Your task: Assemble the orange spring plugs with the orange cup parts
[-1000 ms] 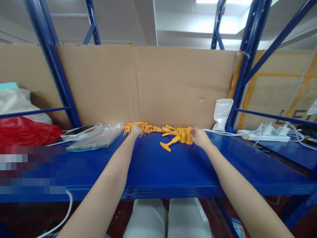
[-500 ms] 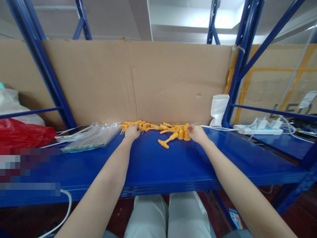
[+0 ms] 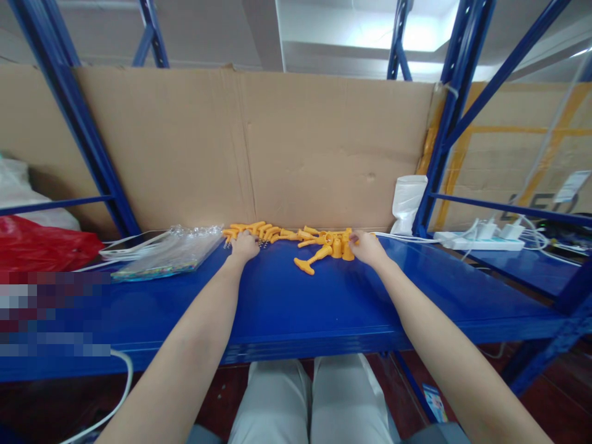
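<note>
My left hand is at the back of the blue shelf, fingers curled down on one of several orange corkscrews with T-shaped handles. Small metal spirals show on both sides of that hand. My right hand reaches the right end of the row, its fingers closed at an orange cylindrical sleeve; its fingertips are partly hidden. Another orange sleeve stands upright just left of it. Nearer to me lies a single orange corkscrew with its T-handle toward the front, apart from both hands.
Clear plastic bags lie left of the corkscrews. A cardboard sheet closes off the back. A white pouch leans by the right post, and a power strip with plugs and cables sits farther right. A red bag is at far left.
The whole view has shifted slightly. Both hands keep about the same places among the orange pieces, and nothing has visibly been lifted or let go.
</note>
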{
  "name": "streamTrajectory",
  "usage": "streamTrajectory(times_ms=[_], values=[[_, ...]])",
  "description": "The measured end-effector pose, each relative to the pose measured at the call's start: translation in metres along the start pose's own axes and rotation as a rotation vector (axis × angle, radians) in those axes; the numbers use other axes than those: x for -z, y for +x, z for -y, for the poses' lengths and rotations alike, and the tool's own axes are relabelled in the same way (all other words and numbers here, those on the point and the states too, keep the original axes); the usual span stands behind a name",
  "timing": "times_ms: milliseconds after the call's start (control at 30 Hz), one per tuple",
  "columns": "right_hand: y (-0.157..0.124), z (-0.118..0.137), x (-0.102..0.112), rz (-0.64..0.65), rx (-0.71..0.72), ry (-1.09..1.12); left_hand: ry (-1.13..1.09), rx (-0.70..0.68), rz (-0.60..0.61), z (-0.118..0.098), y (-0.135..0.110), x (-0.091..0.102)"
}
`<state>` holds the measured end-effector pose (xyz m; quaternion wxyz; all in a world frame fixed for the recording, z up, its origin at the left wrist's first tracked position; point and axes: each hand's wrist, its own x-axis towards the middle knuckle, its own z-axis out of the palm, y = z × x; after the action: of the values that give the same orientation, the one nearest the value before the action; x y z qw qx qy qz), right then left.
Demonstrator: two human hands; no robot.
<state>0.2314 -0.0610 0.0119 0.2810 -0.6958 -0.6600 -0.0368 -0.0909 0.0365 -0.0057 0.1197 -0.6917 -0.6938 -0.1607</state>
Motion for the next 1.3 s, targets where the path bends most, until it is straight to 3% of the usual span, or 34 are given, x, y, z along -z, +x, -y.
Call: streamTrajectory(times_ms=[633, 1033, 1167, 1300], values=[[0.003, -0.004, -0.002, -0.005, 0.033, 0.003, -0.020, 0.024, 0.080, 0.002, 0.009, -0.011], [0.002, -0.003, -0.001, -0.003, 0.032, -0.029, -0.059, 0.062, 0.101, -0.003, 0.001, -0.009], [0.001, -0.001, 0.000, 0.006, 0.024, -0.023, -0.018, 0.046, 0.052, -0.006, -0.002, -0.003], [0.001, -0.002, -0.001, -0.011, 0.048, -0.008, 0.002, -0.058, -0.060, -0.021, -0.008, 0.009]])
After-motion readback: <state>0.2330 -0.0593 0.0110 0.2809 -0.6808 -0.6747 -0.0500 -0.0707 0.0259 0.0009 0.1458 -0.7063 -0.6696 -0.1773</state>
